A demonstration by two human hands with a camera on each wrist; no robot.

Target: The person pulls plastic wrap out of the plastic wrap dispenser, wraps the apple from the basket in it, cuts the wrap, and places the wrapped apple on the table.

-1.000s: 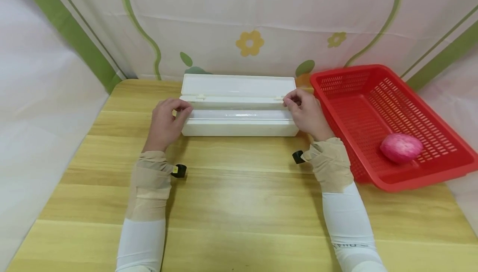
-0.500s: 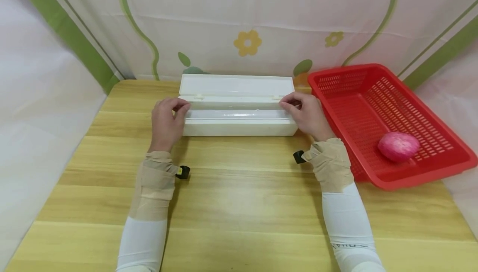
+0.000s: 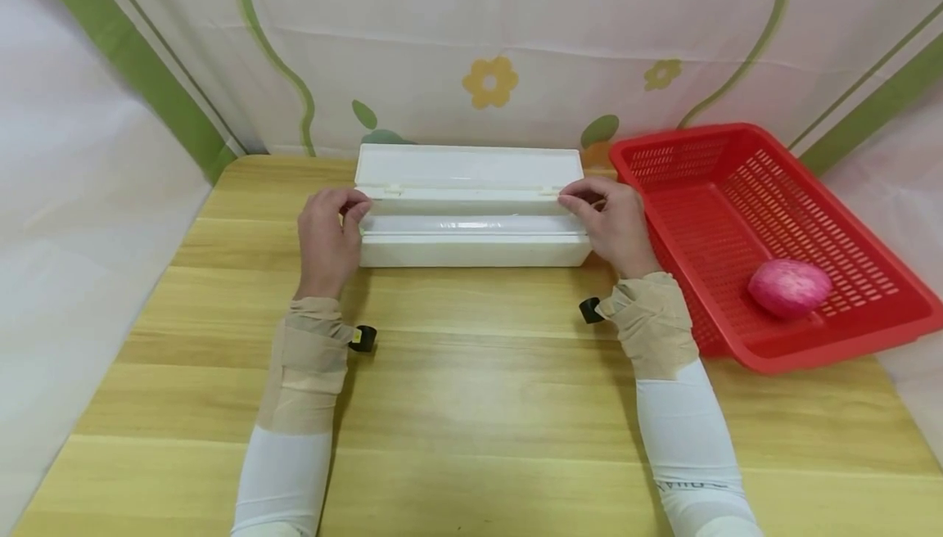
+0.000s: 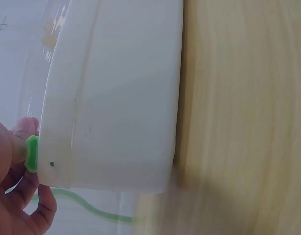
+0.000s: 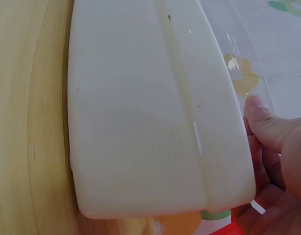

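A long white cling film dispenser [image 3: 471,252] stands near the back of the table, its lid [image 3: 471,165] tipped back. Inside lies a shiny roll of film [image 3: 471,225]. My left hand [image 3: 327,234] is at the dispenser's left end, thumb and fingertips pinching the clear film [image 4: 35,93] that rises above the front edge. A green slider [image 4: 32,153] sits beside those fingers in the left wrist view. At the right end, my right hand [image 3: 611,222] pinches the film's other side, the thumb pressed against it in the right wrist view. The film's edge is hard to see.
A red plastic basket [image 3: 685,275] stands on the right of the wooden table [image 3: 471,406], holding a pink oval, fruit-like object [image 3: 790,288]. A patterned curtain [image 3: 412,54] hangs close behind the dispenser. Small black cameras [image 3: 363,339] are strapped at both wrists.
Both hands have kept their pinch and shifted only slightly. The left fingertips are a little further out and back, and the left wrist has swung slightly right. The dispenser stays in place.
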